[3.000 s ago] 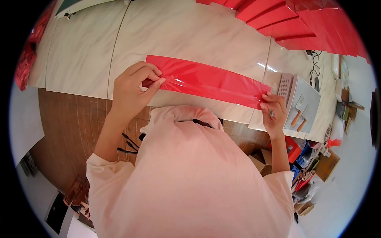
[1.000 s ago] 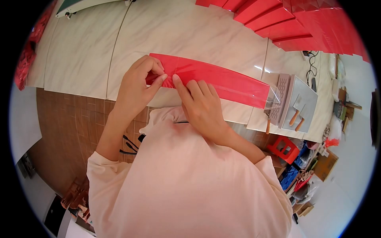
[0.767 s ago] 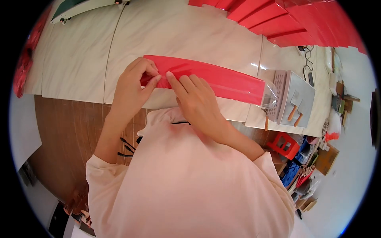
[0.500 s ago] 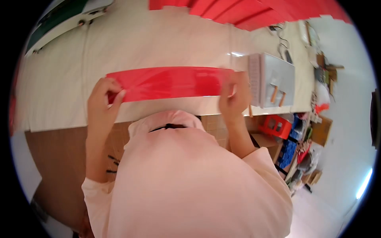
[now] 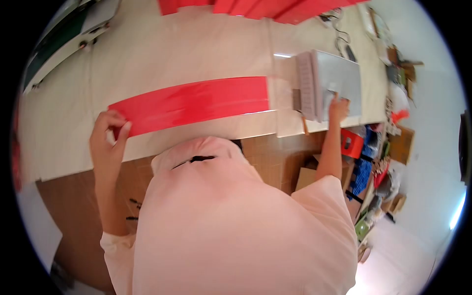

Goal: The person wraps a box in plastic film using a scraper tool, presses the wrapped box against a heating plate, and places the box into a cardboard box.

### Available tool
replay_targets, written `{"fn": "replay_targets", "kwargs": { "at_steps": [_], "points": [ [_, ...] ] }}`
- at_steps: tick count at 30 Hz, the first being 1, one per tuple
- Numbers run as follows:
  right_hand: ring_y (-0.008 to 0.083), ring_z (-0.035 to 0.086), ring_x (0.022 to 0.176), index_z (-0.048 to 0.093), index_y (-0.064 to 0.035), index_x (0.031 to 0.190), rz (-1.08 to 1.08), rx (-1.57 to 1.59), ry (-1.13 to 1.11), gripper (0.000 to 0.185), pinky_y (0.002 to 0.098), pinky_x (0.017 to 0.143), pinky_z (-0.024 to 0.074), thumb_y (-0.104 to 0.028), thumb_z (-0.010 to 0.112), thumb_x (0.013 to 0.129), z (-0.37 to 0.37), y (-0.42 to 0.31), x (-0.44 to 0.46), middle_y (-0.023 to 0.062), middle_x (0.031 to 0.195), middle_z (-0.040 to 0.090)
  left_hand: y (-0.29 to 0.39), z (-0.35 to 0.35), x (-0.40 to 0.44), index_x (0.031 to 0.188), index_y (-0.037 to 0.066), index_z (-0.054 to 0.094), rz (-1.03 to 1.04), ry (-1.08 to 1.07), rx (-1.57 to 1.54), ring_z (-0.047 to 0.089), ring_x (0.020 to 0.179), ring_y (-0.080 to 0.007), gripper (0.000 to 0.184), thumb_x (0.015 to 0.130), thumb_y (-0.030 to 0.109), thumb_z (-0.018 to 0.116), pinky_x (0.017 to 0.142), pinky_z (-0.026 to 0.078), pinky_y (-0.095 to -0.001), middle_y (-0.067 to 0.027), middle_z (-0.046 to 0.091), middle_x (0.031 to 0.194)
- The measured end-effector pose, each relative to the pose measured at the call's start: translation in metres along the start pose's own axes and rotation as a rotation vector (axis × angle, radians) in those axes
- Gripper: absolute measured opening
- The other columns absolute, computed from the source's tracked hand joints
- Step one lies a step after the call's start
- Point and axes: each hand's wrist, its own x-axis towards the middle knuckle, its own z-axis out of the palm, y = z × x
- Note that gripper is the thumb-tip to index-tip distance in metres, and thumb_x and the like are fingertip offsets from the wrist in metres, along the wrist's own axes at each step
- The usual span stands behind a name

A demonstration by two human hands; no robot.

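A long red strip (image 5: 196, 103), shiny as if under clear film, lies along the front of the pale table (image 5: 182, 54). My left hand (image 5: 112, 130) pinches its left end between thumb and fingers. Out at the right, my right hand (image 5: 338, 108) is closed around a wooden handle of one of the small metal-bladed tools on the grey plate (image 5: 344, 73); the fingers partly hide the tool. Just left of that plate stands a pale slotted block (image 5: 307, 86). Another wooden-handled tool (image 5: 305, 124) lies at the table's front edge.
Red sheets (image 5: 260, 9) are spread at the table's far side. A green and white machine (image 5: 54, 54) stands at the back left. Cables (image 5: 340, 37) lie behind the grey plate. Below the table at the right are a red stool (image 5: 351, 143) and a cardboard box (image 5: 306, 178).
My right hand has left the red strip and moved right to the tools on the grey plate. My left hand still pinches the strip's left end. The view has turned to the right.
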Motion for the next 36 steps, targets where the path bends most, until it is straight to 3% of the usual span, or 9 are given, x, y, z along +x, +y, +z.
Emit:
{"fn": "replay_targets", "kwargs": {
  "at_steps": [1, 3, 6, 10, 12, 20, 22, 32, 36],
  "points": [
    [0.0368, 0.060, 0.094, 0.061, -0.0028, 0.107, 0.099, 0.059, -0.005, 0.047, 0.0479, 0.083, 0.0471, -0.045, 0.056, 0.087, -0.013, -0.011, 0.005, 0.0167, 0.107, 0.062, 0.002, 0.000, 0.000, 0.081, 0.001, 0.051, -0.023, 0.022, 0.040, 0.049, 0.072, -0.0134, 0.014, 0.080, -0.005, 0.063, 0.063, 0.041, -0.0243, -0.0056, 0.055, 0.086],
    [0.0279, 0.061, 0.088, 0.063, -0.0032, 0.103, -0.151, 0.535, 0.182, 0.027, 0.0375, 0.075, 0.0480, -0.027, 0.060, 0.089, -0.038, -0.035, 0.013, 0.0121, 0.097, 0.065, 0.004, 0.001, 0.001, 0.081, 0.001, 0.051, -0.037, -0.002, 0.000, 0.048, 0.070, -0.0128, 0.014, 0.080, -0.006, 0.063, 0.062, 0.041, -0.0242, -0.0058, 0.055, 0.085],
    [0.0243, 0.057, 0.087, 0.062, -0.0033, 0.099, -0.322, 1.095, 0.086, 0.015, 0.0339, 0.077, 0.0456, -0.012, 0.061, 0.087, -0.201, -0.140, -0.035, 0.0086, 0.096, 0.061, 0.004, -0.003, 0.002, 0.082, 0.002, 0.051, -0.090, -0.048, 0.005, 0.047, 0.074, -0.0117, 0.013, 0.083, -0.001, 0.063, 0.068, 0.041, -0.0232, -0.0040, 0.054, 0.089],
    [0.0279, 0.055, 0.095, 0.062, -0.0070, 0.096, -1.089, 1.086, -0.076, 0.031, 0.0368, 0.079, 0.0443, -0.010, 0.076, 0.068, -0.291, -0.213, -0.097, 0.0085, 0.100, 0.059, 0.003, -0.003, 0.001, 0.082, 0.002, 0.051, -0.135, -0.044, -0.004, 0.046, 0.071, -0.0103, 0.012, 0.082, 0.000, 0.063, 0.069, 0.041, -0.0240, -0.0032, 0.054, 0.089],
    [0.0278, 0.053, 0.090, 0.061, -0.0061, 0.094, -1.175, 1.216, -0.224, 0.031, 0.0374, 0.076, 0.0434, -0.010, 0.076, 0.068, -0.301, -0.239, -0.114, 0.0079, 0.096, 0.056, 0.005, -0.003, 0.001, 0.082, 0.003, 0.051, -0.129, -0.047, 0.001, 0.046, 0.071, -0.0104, 0.013, 0.082, 0.000, 0.064, 0.069, 0.041, -0.0241, -0.0030, 0.054, 0.089],
    [0.0268, 0.050, 0.082, 0.058, -0.0039, 0.091, -1.187, 1.209, -0.392, 0.029, 0.0370, 0.072, 0.0418, -0.010, 0.075, 0.069, -0.292, -0.260, -0.124, 0.0079, 0.088, 0.051, 0.020, 0.002, 0.004, 0.089, 0.003, 0.057, -0.047, -0.028, 0.130, 0.054, 0.083, -0.0183, 0.014, 0.081, 0.005, 0.068, 0.077, 0.044, -0.0299, -0.0060, 0.057, 0.092],
    [0.0269, 0.049, 0.081, 0.057, -0.0041, 0.091, -1.170, 1.206, -0.424, 0.029, 0.0370, 0.073, 0.0418, -0.010, 0.075, 0.069, -0.293, -0.260, -0.124, 0.0081, 0.087, 0.051, 0.032, 0.010, 0.010, 0.098, 0.006, 0.060, 0.271, -0.116, 0.426, 0.054, 0.094, -0.0233, 0.024, 0.077, 0.011, 0.071, 0.087, 0.041, -0.0359, -0.0067, 0.058, 0.093],
    [0.0264, 0.049, 0.084, 0.055, -0.0051, 0.090, -1.161, 1.213, -0.417, 0.030, 0.0373, 0.075, 0.0419, -0.011, 0.076, 0.069, -0.293, -0.258, -0.124, 0.0077, 0.088, 0.051, 0.045, 0.022, 0.027, 0.098, 0.009, 0.058, 0.166, -0.451, 0.391, 0.051, 0.088, -0.0237, 0.028, 0.073, 0.009, 0.072, 0.084, 0.038, -0.0371, -0.0024, 0.055, 0.082],
    [0.0261, 0.049, 0.086, 0.055, -0.0058, 0.090, -1.178, 1.197, -0.410, 0.031, 0.0371, 0.076, 0.0420, -0.012, 0.076, 0.068, -0.295, -0.257, -0.123, 0.0074, 0.090, 0.052, 0.047, 0.023, 0.029, 0.097, 0.006, 0.056, 0.194, -0.495, 0.441, 0.051, 0.092, -0.0248, 0.029, 0.073, 0.007, 0.071, 0.083, 0.040, -0.0379, -0.0045, 0.054, 0.094]
  ]
}}
